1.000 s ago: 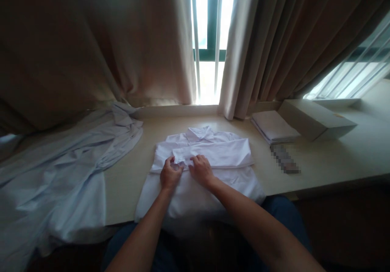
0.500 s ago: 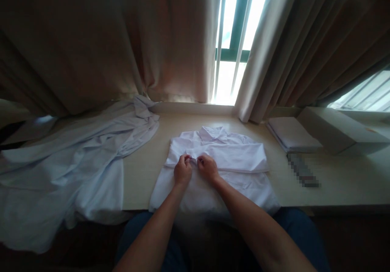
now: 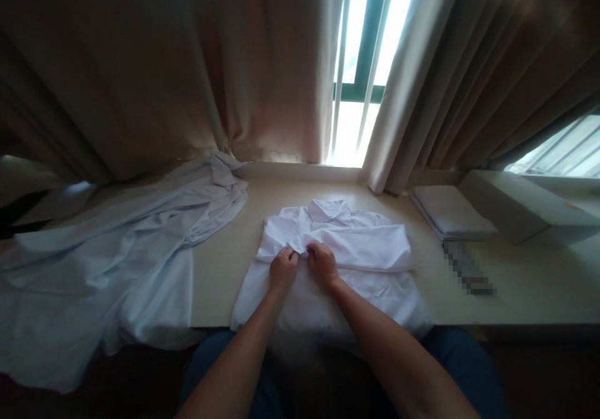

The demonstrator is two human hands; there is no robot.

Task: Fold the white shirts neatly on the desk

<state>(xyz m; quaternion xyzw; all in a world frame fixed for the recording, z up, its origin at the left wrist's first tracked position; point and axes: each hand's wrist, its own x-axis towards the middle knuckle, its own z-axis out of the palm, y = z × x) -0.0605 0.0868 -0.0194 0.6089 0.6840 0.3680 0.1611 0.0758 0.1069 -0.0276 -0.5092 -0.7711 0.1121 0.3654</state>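
Observation:
A white collared shirt lies on the table in front of me, collar toward the window. One long sleeve is laid across its chest, and the lower part reaches the table's front edge. My left hand is closed, pinching the sleeve fabric near the middle of the shirt. Just right of it, my right hand is also closed on the same bit of sleeve. A small fold of cloth stands up between the fingertips. The exact grip of the fingers is partly hidden by the hands.
A heap of loose white garments hangs over the table's front edge at left. At right are a folded white stack, a pale box and a blurred-out dark object. Curtains hang behind.
The pinched sleeve fabric between my hands has shifted and now stands up in a small fold. The whole view has dropped slightly; the other things stay in place.

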